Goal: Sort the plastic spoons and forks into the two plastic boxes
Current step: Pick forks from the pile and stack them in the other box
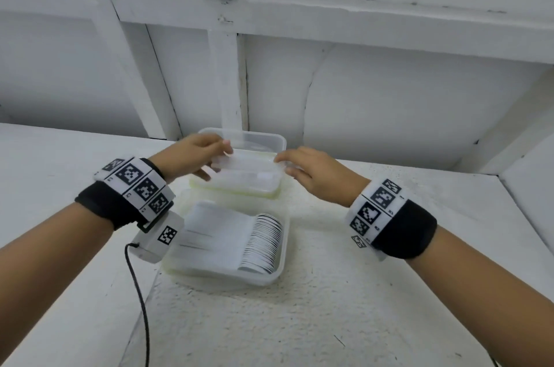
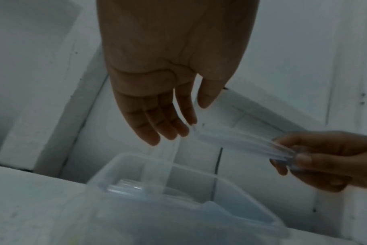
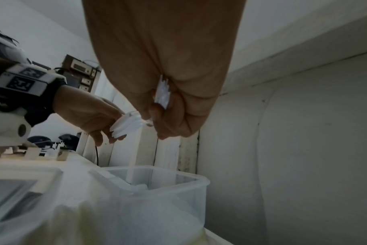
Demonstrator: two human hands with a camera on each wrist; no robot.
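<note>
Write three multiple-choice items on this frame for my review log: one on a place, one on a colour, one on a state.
1. Where is the row of stacked spoons?
A. In the near box
B. Loose on the table
C. In the right hand

2. What colour is the bundle of cutlery being held?
A. Black
B. White
C. Red

3. How is that bundle held?
A. It lies flat on the table
B. One hand holds it alone
C. Both hands hold it, one at each end

Key: 1 A, the spoons lie side by side inside the near box. 2 B, the bundle is white plastic. 3 C, the left hand pinches one end and the right hand grips the other, above the boxes.
</note>
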